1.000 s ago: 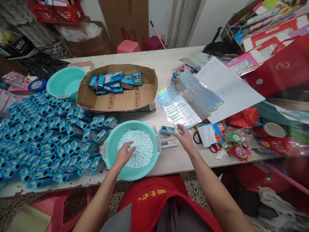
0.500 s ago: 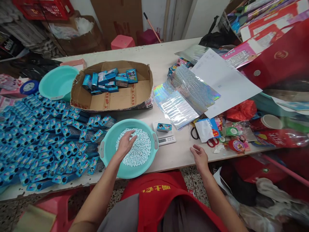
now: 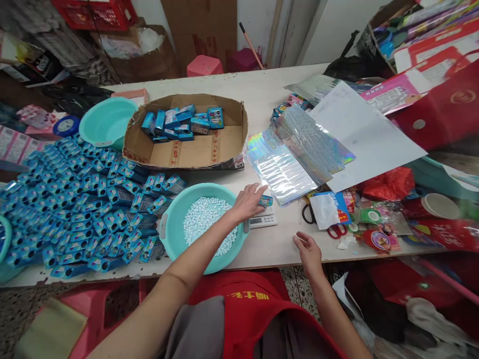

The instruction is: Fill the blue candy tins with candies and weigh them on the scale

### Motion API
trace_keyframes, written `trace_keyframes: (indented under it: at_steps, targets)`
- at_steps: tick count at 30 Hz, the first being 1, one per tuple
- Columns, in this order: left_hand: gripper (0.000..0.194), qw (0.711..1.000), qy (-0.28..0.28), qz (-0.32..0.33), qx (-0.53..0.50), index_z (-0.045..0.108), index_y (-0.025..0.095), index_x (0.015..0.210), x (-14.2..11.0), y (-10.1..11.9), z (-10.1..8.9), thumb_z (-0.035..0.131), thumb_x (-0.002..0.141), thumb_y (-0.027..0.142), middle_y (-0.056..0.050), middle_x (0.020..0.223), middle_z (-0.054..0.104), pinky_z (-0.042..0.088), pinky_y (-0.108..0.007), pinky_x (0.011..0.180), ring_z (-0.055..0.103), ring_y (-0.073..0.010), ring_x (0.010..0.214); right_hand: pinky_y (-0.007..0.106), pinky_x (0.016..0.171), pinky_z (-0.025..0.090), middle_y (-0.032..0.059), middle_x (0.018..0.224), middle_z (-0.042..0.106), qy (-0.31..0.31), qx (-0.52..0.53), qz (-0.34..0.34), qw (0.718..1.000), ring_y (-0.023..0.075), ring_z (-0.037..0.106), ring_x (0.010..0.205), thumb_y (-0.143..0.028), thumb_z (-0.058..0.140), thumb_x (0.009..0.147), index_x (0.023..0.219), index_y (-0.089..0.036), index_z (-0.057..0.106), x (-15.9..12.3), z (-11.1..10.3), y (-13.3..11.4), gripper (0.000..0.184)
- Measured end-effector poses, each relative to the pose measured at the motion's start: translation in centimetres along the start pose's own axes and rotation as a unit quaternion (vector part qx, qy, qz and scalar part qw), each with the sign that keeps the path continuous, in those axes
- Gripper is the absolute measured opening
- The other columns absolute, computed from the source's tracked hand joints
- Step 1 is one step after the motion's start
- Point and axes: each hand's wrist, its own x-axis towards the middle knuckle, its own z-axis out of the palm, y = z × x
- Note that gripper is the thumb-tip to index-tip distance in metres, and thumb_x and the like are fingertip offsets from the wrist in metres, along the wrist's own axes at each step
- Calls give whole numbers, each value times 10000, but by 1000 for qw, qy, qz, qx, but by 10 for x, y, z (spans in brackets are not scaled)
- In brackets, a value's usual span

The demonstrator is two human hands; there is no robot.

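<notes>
My left hand (image 3: 247, 202) reaches over the right rim of a turquoise basin (image 3: 170, 244) that holds small pale blue candies (image 3: 204, 219). Its fingers are around the left end of a small blue candy box (image 3: 266, 200), which rests on a white kitchen scale (image 3: 271, 220); part of the box is hidden under the hand. My right hand (image 3: 309, 252) hovers at the table's front edge with loosely bent fingers apart, holding nothing. Many similar blue boxes (image 3: 86, 204) stand packed together to the left of the basin.
Behind the basin, a cardboard tray (image 3: 194, 154) holds several blue boxes. Another turquoise basin (image 3: 107, 119) stands to its left. Shiny holographic sheets (image 3: 286, 172), white paper (image 3: 368, 142), black-handled scissors (image 3: 309, 213) and red-handled scissors (image 3: 337, 231) lie to the right.
My left hand has moved from above the candies to the right, onto the box on the scale. My right hand has stayed near the table edge. The view has shifted slightly.
</notes>
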Motion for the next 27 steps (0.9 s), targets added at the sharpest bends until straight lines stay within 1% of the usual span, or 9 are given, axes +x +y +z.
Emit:
trace_keyframes:
  at_steps: [3, 5, 7, 9, 12, 17, 20, 24, 27]
  targets:
    - [617, 999, -12, 20, 34, 596, 277, 1135, 5, -1, 6, 788, 549, 251, -101, 1296, 515, 288, -441, 1027, 402, -334, 1225, 406, 808, 519, 124, 1061, 682, -9, -4, -1, 1000, 274, 645, 945, -565, 689, 576, 942, -189, 635, -1, 5, -4, 528]
    - [477, 998, -4, 13, 68, 605, 261, 1109, 2, -3, -6, 725, 647, 277, -107, 1220, 555, 338, -404, 981, 463, -312, 1156, 414, 819, 513, 126, 1057, 685, -14, -4, 1, 1000, 276, 646, 939, -563, 694, 568, 940, -186, 638, -1, 6, -6, 533]
    - [257, 989, 40, -50, 133, 616, 224, 1042, -10, -10, -26, 561, 803, 300, -120, 1111, 591, 372, -380, 928, 517, -285, 1075, 421, 832, 503, 123, 1050, 688, -14, -5, -3, 1000, 277, 645, 935, -559, 698, 564, 941, -186, 640, -1, 5, -7, 533]
    - [250, 961, 60, -161, 218, 612, 197, 982, -32, -23, -47, 392, 887, 268, -131, 1042, 599, 383, -383, 891, 544, -278, 1025, 423, 834, 499, 116, 1039, 691, -10, -8, -7, 1000, 276, 645, 929, -557, 697, 566, 939, -191, 642, 0, 4, -7, 526]
    - [197, 921, -16, -271, 280, 608, 186, 979, -74, -50, -62, 483, 829, 213, -132, 1047, 602, 405, -367, 833, 584, -282, 961, 423, 833, 500, 115, 1033, 693, -10, -12, 6, 1000, 279, 645, 930, -555, 696, 561, 922, -196, 641, 1, 4, -6, 511]
    - [189, 922, -85, -278, 255, 636, 206, 891, -119, -76, -53, 558, 739, 126, -93, 985, 649, 414, -308, 798, 616, -253, 927, 429, 869, 489, 130, 1040, 688, -26, -1, 28, 999, 285, 640, 956, -528, 703, 539, 907, -186, 634, 1, 11, -11, 507]
    - [214, 925, -81, -289, 234, 640, 218, 929, -122, -80, -60, 483, 793, 163, -70, 911, 669, 421, -297, 780, 622, -234, 913, 428, 861, 492, 134, 1051, 685, -27, 5, 20, 999, 280, 641, 944, -528, 702, 539, 909, -178, 634, 2, 16, -15, 514]
    - [205, 918, -110, -331, 189, 644, 184, 907, -118, -87, -81, 482, 815, 270, -17, 655, 625, 424, -249, 602, 610, -174, 613, 410, 839, 500, 123, 1035, 694, -25, 3, 11, 1000, 268, 643, 928, -542, 703, 543, 916, -173, 645, 5, 17, -15, 528]
    - [155, 919, -108, -322, 200, 651, 161, 822, -110, -85, -90, 525, 766, 232, -37, 712, 636, 421, -253, 619, 606, -187, 677, 395, 826, 505, 117, 1022, 699, -18, 11, 9, 1000, 262, 646, 920, -546, 706, 547, 919, -175, 650, 6, 14, -13, 528]
